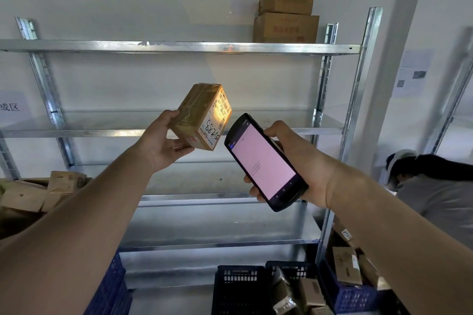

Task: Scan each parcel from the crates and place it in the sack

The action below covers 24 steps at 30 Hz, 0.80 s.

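Note:
My left hand [161,143] holds up a small brown cardboard parcel [194,112], tilted, its white label with barcodes and the handwritten number 5288 turned to the right. A yellow patch of light falls on the label. My right hand [294,161] grips a black handheld scanner [265,161] with a pale pink screen, its top end close to the parcel's label. Dark blue crates [240,289] with more brown parcels [309,291] stand on the floor at the lower right. No sack is in view.
A metal shelf rack [179,47] fills the wall ahead, with two stacked cardboard boxes [285,10] on its top shelf. Another blue crate [112,286] is at lower left, below a pile of cartons [43,192]. A person [435,192] bends over at the right.

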{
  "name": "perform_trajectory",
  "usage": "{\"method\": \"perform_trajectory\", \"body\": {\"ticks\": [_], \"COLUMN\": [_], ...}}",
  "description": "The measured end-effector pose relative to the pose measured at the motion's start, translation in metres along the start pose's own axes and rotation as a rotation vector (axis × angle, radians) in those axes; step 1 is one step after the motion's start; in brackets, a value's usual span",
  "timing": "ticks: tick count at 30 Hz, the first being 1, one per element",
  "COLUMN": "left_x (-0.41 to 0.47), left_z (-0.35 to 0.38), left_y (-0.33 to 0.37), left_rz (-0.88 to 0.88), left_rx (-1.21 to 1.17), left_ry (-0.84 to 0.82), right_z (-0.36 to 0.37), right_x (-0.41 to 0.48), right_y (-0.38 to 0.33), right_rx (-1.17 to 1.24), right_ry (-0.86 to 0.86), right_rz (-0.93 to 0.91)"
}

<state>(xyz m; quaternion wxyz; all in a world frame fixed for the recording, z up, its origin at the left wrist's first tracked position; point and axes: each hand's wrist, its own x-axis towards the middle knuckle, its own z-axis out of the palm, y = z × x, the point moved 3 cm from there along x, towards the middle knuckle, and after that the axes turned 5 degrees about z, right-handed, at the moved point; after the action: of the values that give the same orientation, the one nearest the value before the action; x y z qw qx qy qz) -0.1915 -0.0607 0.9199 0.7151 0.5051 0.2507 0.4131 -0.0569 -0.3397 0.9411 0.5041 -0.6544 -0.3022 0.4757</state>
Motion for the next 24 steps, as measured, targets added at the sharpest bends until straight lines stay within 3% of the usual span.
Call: {"method": "perform_trajectory", "body": {"ticks": [24], "left_x": [0.046], "left_z": [-0.024], "left_y": [-0.005], "left_rz": [-0.017], "left_rx": [0.008], "left_ry": [0.048], "right_z": [0.002], "right_x": [0.011], "right_y": [-0.002], "right_rx": [0.015], "right_ry": [-0.057], "right_rz": [0.091]}}
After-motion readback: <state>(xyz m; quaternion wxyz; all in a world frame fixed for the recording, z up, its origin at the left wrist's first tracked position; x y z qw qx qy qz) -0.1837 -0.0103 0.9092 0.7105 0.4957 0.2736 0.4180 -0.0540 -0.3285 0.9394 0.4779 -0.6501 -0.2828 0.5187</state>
